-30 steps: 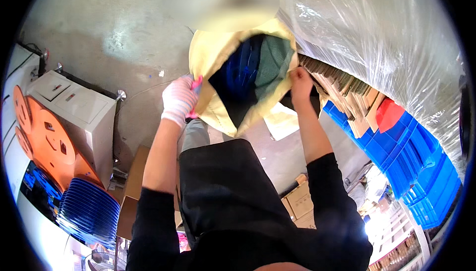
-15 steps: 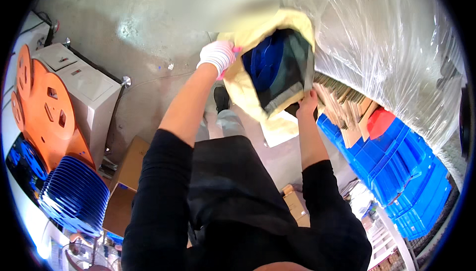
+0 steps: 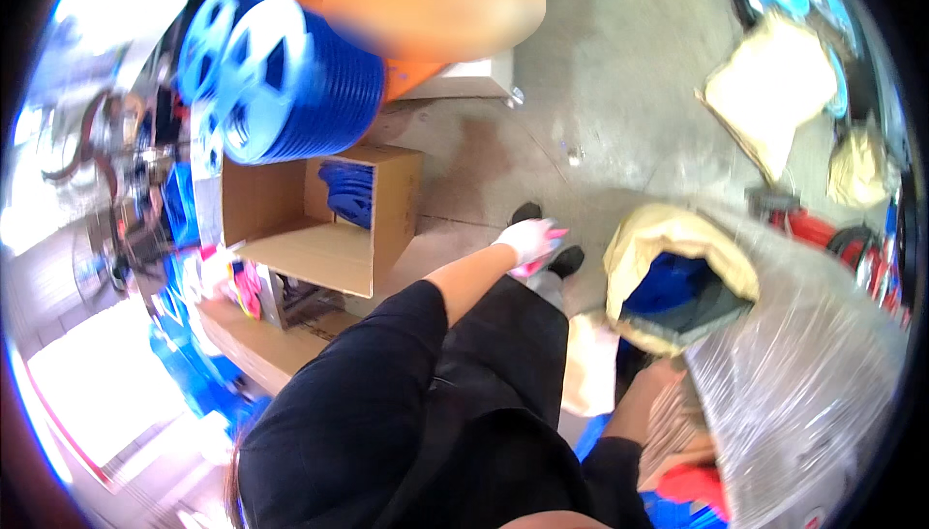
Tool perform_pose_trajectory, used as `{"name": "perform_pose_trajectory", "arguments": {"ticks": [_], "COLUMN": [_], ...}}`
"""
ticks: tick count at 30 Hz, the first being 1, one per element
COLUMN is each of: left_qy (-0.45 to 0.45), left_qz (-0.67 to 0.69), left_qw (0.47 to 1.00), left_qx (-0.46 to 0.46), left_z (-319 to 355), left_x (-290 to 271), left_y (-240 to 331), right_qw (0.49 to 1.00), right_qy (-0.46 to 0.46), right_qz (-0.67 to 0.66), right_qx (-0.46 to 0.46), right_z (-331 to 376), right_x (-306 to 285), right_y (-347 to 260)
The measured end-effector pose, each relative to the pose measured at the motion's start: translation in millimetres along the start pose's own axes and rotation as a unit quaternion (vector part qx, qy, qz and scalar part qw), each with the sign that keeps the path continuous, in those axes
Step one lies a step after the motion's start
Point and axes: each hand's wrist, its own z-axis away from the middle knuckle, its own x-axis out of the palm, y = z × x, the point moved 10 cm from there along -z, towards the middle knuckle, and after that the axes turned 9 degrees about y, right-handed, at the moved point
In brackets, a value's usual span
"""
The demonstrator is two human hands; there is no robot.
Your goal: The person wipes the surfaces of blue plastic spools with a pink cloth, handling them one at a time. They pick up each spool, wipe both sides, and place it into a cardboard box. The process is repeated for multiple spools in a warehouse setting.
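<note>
The yellow sack [image 3: 677, 268] gapes open atop the plastic-wrapped stack [image 3: 813, 374], 1 blue item showing inside, likely propped there for easy reach. The right hand [image 3: 646, 395] rests below it, grip unclear. The gloved left hand [image 3: 530, 241] hangs apart over the concrete floor [image 3: 619, 93], apparently holding nothing, near the open cardboard box [image 3: 319, 229].

Light: bright, blown out at the left rim.
Glare: sheen on the plastic wrap [image 3: 813, 374].
Blur: orange reel [image 3: 435, 6] smeared; left edge soft.
Distortion: strong fisheye bending, dark corners.
Shadows: soft on the floor [image 3: 619, 84].
</note>
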Motion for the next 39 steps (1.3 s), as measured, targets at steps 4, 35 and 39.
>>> {"name": "perform_pose_trajectory", "arguments": {"ticks": [4,35,39], "left_qy": [0.108,0.422,0.419], "left_qz": [0.134,0.821,0.824], "left_qw": [0.959,0.138,0.157], "left_qx": [-0.223,-0.359,-0.348], "left_z": [143,412,395], "left_x": [-66,17,20], "left_y": [-140,-344,-340], "right_qw": [0.944,-0.196,-0.165], "right_qy": [0.074,-0.083,-0.111], "right_qz": [0.037,0.473,0.396], "right_qx": [-0.318,-0.855,-0.896], "right_z": [64,857,871], "right_x": [-12,166,155], "right_y": [-90,-369,-354]}}
